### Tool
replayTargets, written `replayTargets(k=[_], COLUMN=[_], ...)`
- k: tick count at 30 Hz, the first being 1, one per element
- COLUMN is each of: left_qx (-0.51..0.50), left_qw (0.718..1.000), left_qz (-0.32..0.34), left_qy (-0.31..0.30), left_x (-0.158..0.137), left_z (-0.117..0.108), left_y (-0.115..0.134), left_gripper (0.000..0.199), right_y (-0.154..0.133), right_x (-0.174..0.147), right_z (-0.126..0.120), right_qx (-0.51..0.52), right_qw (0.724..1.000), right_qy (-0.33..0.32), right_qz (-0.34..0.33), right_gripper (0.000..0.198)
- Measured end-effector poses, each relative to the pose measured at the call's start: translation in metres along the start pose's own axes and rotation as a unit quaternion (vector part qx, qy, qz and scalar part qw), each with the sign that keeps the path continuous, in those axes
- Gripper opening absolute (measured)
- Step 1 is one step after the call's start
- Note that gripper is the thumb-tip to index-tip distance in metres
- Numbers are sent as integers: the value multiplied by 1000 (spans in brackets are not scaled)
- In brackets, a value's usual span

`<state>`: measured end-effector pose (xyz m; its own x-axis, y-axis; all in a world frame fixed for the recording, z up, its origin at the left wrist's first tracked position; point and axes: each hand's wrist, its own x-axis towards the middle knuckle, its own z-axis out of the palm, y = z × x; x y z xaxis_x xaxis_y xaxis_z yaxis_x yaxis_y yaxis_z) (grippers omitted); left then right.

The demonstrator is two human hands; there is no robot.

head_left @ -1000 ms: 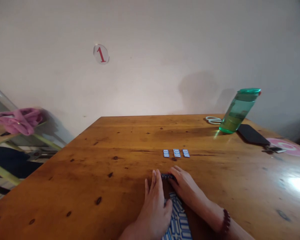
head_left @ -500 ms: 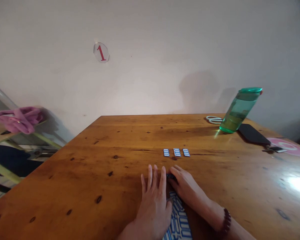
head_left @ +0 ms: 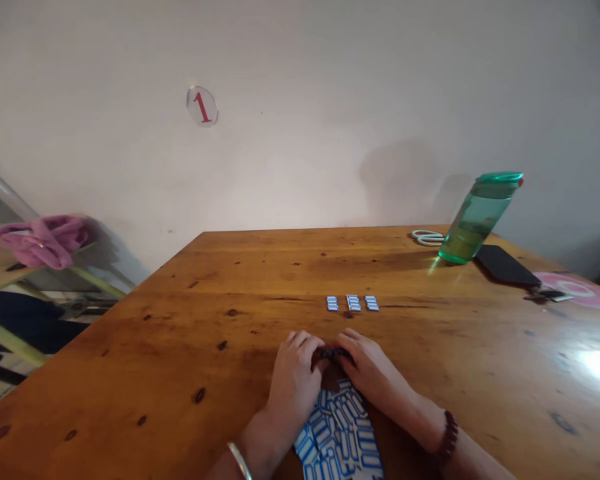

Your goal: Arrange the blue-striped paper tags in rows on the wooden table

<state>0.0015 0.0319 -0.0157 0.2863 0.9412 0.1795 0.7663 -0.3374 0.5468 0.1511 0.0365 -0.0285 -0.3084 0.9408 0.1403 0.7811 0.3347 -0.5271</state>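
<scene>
My left hand (head_left: 296,373) and my right hand (head_left: 373,363) meet over the middle front of the table, fingers curled and closed. Between their fingertips sits a small dark strip-like thing (head_left: 334,353), gripped from both sides; the fingers cover much of it. Just below the hands lies a heap of small flat blue-and-white pieces (head_left: 340,433), overlapping at many angles. Farther out, three small groups of like pieces (head_left: 353,303) stand in a row, apart from the hands.
A green bottle (head_left: 480,217) stands at the far right of the wooden table (head_left: 260,267). Near it are a white looped cable (head_left: 427,238), a black flat case (head_left: 506,265) and a pink disc (head_left: 577,289). Pink cloth (head_left: 43,241) rests on another surface at left.
My left hand has gone from flat and spread to curled, its fingers now on the left end of the dark thing. More of the heap shows. My right hand has barely moved.
</scene>
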Motion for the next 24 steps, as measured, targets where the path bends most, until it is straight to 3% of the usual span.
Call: replayTargets(k=[5,9,11,15,24], left_qx=[-2,-13,-19,-19,-16], left_qw=[1000,1000,1000,1000,1000], left_qz=[9,15,11,6,4], left_qy=[-20,-17,-16,-16,-26], left_x=[1,1,1,1,3], left_z=[7,8,8,7,10], left_y=[-3,-2,-1,0,-3], left_gripper=[18,20,20,20,19], right_y=[-3,0,3,3,-13], right_x=[-3,-15,-23,-33,-31], right_z=[-2,-6,-8,-10,-12], right_qx=[-1,-75,-112,-157,-147], right_qw=[1000,996,992,985,986], right_qy=[0,14,-12,-59,-73], right_qz=[-1,49,62,49,40], right_gripper=[21,33,38,45,48])
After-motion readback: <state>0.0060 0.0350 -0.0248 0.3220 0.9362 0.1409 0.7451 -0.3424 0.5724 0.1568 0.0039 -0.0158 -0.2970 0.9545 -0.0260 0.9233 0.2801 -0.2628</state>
